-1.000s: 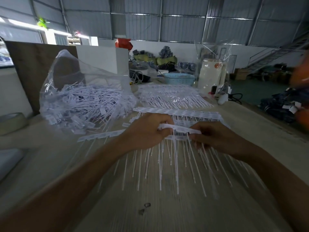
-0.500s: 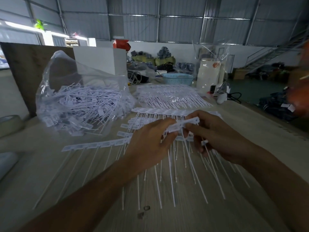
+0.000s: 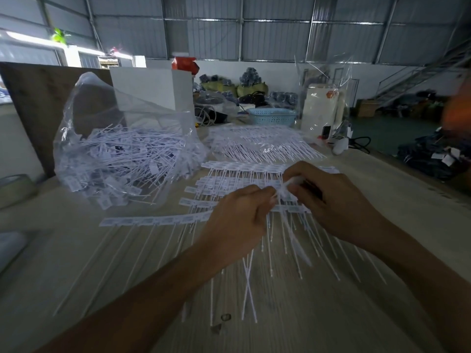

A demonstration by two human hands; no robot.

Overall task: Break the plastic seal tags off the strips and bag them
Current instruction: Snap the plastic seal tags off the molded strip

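Observation:
White plastic seal tag strips lie in rows on the wooden table, their thin tails pointing toward me. My left hand and my right hand meet over the rows and both pinch a short white strip of seal tags between them; its tails hang down, blurred. To the left stands a clear plastic bag holding several loose separated tags. One more strip lies alone left of my left hand.
A second pile of strips lies farther back under clear film. Behind it are a blue basket, a white box and a bagged white object. A tape roll sits at the far left. The table's edge runs along the right.
Both hands have come closer together and the held strip has gone from stretched flat between them to bunched and bent. The view has shifted slightly.

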